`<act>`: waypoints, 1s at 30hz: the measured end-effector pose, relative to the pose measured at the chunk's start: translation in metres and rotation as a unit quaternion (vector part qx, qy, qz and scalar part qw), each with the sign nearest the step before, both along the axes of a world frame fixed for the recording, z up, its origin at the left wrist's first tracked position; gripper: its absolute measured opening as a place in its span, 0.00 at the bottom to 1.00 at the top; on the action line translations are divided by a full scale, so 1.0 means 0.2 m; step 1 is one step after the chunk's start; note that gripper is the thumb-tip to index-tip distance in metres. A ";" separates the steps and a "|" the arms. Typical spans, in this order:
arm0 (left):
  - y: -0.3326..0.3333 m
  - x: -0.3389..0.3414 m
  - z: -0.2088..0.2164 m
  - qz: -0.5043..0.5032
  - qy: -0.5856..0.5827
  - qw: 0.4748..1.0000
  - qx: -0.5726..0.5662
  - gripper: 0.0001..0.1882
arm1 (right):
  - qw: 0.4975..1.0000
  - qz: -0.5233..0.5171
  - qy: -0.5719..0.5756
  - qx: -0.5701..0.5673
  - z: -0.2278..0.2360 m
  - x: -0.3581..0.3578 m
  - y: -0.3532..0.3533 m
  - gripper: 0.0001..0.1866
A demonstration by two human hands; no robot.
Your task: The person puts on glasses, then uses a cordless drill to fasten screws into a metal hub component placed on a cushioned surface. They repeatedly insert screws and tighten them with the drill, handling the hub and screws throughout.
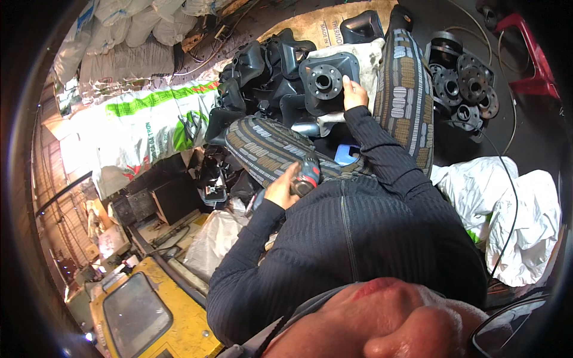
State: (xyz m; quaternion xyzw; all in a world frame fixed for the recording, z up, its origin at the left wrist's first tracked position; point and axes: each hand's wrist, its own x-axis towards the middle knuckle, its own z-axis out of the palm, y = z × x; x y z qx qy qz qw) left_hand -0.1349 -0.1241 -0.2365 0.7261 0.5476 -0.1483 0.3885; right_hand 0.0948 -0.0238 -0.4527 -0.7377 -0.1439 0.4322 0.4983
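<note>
My right hand (356,95) is closed on the right edge of a black moulded part (334,62), squarish, with a round flange, bolt holes and a central opening facing up. It sits on a whitish cloth (373,55) beyond my lap. My left hand (282,190) is wrapped round a red and black cordless power tool (308,174), probably a drill or driver, near my waist and apart from the part. Its tip is hard to make out. Between my legs, in patterned trousers (404,89), lies a blue plastic piece (346,154).
Several similar black parts (250,62) are heaped at the left of the cloth. Round flanged parts (471,83) lie at the right near a red plastic stool (531,59). White sacks (161,119) stand at left; a yellow machine (155,310) is lower left. A cable (514,197) trails at right.
</note>
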 end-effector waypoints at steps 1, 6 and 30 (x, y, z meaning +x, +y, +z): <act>-0.03 -0.03 -0.01 -0.023 -0.016 1.000 -0.002 0.46 | 1.000 0.023 -0.018 0.010 0.00 0.00 0.00 0.25; 0.26 -0.28 0.00 -0.098 -0.109 0.983 -0.111 0.37 | 0.997 0.077 -0.007 0.002 0.06 0.01 0.11 0.23; 1.71 0.00 -1.51 0.364 -0.036 0.892 0.267 0.19 | 0.931 0.199 -0.260 -0.160 -0.81 0.63 1.29 0.30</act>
